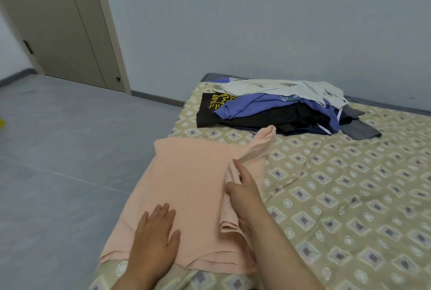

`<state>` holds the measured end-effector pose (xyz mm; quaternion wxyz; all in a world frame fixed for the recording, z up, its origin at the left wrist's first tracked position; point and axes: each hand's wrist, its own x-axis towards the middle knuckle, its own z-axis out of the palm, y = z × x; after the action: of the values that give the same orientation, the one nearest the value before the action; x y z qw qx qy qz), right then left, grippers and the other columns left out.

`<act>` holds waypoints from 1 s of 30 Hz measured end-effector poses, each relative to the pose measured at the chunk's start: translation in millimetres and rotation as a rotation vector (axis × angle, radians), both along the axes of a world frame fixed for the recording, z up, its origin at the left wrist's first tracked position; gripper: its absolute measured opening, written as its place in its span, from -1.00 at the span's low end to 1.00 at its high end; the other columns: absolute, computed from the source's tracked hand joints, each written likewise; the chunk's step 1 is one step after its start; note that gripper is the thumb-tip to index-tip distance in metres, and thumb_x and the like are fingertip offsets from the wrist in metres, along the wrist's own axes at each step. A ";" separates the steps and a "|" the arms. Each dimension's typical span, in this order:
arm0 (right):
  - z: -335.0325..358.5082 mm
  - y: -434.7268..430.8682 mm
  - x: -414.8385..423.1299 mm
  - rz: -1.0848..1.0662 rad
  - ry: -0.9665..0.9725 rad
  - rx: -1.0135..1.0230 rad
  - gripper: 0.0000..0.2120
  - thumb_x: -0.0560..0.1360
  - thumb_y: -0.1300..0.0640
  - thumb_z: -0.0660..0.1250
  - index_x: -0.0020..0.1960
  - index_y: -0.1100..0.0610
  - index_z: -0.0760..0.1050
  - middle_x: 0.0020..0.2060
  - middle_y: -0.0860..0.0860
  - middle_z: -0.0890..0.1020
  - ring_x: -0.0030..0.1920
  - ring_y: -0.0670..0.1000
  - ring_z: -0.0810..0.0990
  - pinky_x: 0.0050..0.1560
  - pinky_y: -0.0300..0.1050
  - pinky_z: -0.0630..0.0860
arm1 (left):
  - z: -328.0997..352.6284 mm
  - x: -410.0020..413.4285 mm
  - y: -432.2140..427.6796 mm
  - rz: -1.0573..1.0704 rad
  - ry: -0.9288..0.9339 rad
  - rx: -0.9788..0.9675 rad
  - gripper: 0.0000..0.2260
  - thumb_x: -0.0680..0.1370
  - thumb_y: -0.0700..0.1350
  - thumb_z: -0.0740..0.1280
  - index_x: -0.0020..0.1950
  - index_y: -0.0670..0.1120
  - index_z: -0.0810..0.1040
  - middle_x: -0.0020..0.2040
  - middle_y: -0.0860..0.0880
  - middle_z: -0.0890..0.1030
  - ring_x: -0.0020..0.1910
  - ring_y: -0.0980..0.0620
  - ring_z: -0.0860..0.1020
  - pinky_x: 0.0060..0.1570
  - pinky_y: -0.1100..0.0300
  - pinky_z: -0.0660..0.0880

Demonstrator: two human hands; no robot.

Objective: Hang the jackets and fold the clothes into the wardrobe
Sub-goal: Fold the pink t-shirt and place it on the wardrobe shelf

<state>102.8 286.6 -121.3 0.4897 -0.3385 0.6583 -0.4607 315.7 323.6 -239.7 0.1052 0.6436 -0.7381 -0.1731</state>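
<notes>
A peach T-shirt (191, 180) lies spread on the near left part of the bed (349, 196). My left hand (155, 240) presses flat on its lower part, fingers straight. My right hand (245, 194) rests on the shirt's right side, where a fold of fabric is bunched under its fingers and one sleeve stretches away toward the pile. Whether the hand pinches that fold I cannot tell. Farther back lies a pile of clothes (279, 108): a white garment on top, a blue one beneath, then black ones, one with a yellow print.
The bed has a beige patterned sheet and its left edge drops to a grey floor (70, 150). A beige door (70, 28) stands at the back left. A grey-blue wall (256, 21) runs behind the bed.
</notes>
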 end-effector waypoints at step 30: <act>-62.0 -47.3 117.0 0.666 0.668 0.269 -0.55 0.43 0.19 0.20 0.31 0.00 0.29 0.13 0.05 0.43 0.13 0.12 0.46 0.05 -0.12 0.35 | 31.0 34.5 -238.7 0.430 1.062 0.496 -0.91 0.53 -0.24 0.36 -0.19 -0.15 0.56 -0.19 -0.14 0.60 -0.27 -0.04 0.55 -0.25 0.22 0.46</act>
<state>219.8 239.3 -183.3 0.4119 -0.5936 0.6890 -0.0564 350.2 84.9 -208.7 0.3378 0.6092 -0.3770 -0.6104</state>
